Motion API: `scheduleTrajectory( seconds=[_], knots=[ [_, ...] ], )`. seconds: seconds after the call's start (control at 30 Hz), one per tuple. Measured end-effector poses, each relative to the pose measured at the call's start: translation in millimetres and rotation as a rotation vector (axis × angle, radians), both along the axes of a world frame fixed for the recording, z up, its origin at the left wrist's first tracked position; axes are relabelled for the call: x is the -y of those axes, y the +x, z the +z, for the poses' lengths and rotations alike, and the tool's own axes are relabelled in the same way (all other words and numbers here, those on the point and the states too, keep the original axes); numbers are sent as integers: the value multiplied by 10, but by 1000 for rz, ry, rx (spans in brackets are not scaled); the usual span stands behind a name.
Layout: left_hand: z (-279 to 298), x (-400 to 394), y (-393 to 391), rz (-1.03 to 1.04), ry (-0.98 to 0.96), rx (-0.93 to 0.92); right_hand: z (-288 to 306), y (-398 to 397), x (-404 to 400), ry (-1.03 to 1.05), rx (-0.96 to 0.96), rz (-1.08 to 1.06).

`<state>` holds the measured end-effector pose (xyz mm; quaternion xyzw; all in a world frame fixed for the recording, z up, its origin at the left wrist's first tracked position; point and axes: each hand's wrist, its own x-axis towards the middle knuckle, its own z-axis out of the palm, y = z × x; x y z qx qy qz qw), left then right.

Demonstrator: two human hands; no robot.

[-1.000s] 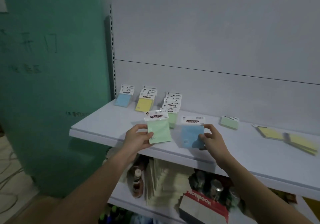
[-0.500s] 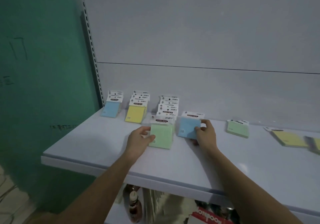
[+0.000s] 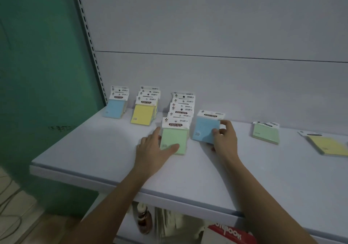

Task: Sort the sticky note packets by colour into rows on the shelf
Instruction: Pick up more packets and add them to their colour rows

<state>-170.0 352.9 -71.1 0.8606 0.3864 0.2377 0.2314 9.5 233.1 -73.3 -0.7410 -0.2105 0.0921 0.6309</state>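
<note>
Now, in the head view, the left hand is setting a green packet down at the front of the green row, the third row from the shelf's left edge. Thumb and fingers are lying against the packet's lower left side in a loose, fairly wide hold, with the thumb across its face. One second earlier this packet was being held in the air over the shelf's front edge; it is now leaning against the packets behind it, its foot on the shelf.

The right hand is pinching a blue packet by its right edge, thumb in front and fingers behind. This packet has likewise travelled from above the front edge to a spot just right of the green row, and it appears to be touching the shelf at its lower edge.

The blue row is standing at the rear left corner, with the yellow row between it and the green row. Judged from this layout, the green packet is effectively sorted, while the blue packet is parked in the wrong place and still needs to cross to the far left row.

Toward the right edge, a loose green packet and a yellow packet are lying flat, unsorted.
</note>
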Motion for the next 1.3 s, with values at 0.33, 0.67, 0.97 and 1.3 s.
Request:
scheduleTrajectory(
  seconds=[0.33,0.67,0.97,1.3],
  knots=[
    [-39,128,175,-142,3,-248,11,-19,36,45,-4,30],
    [44,6,540,-34,-75,-146,29,3,91,112,-17,39],
    [10,-198,256,-122,-26,-168,203,-74,162,344,-61,-31],
    [99,-1062,-919,3,54,-407,754,-766,-597,370,-40,224]
  ],
)
